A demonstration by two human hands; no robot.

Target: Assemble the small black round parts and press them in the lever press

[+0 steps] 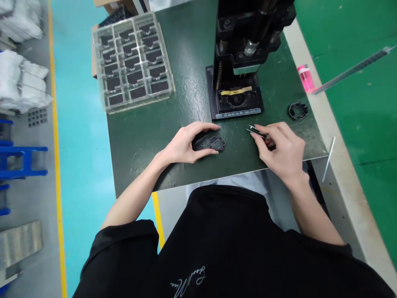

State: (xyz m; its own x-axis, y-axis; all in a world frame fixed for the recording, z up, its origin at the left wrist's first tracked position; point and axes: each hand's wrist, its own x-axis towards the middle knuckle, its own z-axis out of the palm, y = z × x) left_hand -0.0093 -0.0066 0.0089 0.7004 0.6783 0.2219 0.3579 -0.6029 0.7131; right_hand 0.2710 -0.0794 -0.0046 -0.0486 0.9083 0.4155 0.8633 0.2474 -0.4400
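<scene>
Left hand (185, 144) spreads loosely around a round black part (217, 143), right hand (283, 145) pinches tweezers (256, 132), and the press label (238, 113) ends "07-10".

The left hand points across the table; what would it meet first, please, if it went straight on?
The left hand would most likely meet the round black part first, as that lies at the mouth of its open grip; whether they already touch is hard to tell from this view.

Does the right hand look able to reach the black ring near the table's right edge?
Probably yes: the ring lies just beyond the right hand, with nothing visible between them. The hand holds tweezers, though, so they may need setting down first.
</scene>
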